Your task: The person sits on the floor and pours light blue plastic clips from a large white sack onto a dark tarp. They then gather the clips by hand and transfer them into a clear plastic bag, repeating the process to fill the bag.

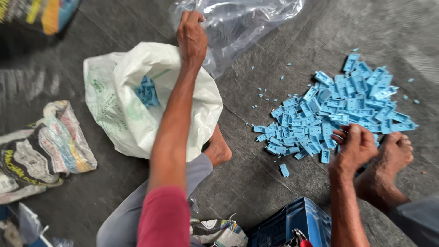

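Head view, looking down at a dark grey floor (pixel 256 183) where a person sits barefoot. Left hand (pixel 192 36) reaches forward, fingers (pixel 195 17) pinched closed on the edge of a clear plastic bag (pixel 247 23), which lies crumpled at the top of frame. Left forearm crosses over a white woven sack (pixel 123 105); sack mouth is open and a few blue plastic parts (pixel 147 91) show inside. Right hand (pixel 354 146) rests at the near edge of a heap of blue plastic pieces (pixel 338 110) spread on the floor; fingers (pixel 340 136) curled loosely down onto the pieces, whether any piece is gripped cannot be told. Small blue chips lie scattered around the heap; one single piece (pixel 284 170) lies apart, nearer the person. Right foot (pixel 393 155) just beside the right hand; left foot (pixel 217 148) tucked against the sack. Printed sack (pixel 41 151) lies flat at left. Blue crate (pixel 292 224) at bottom edge.
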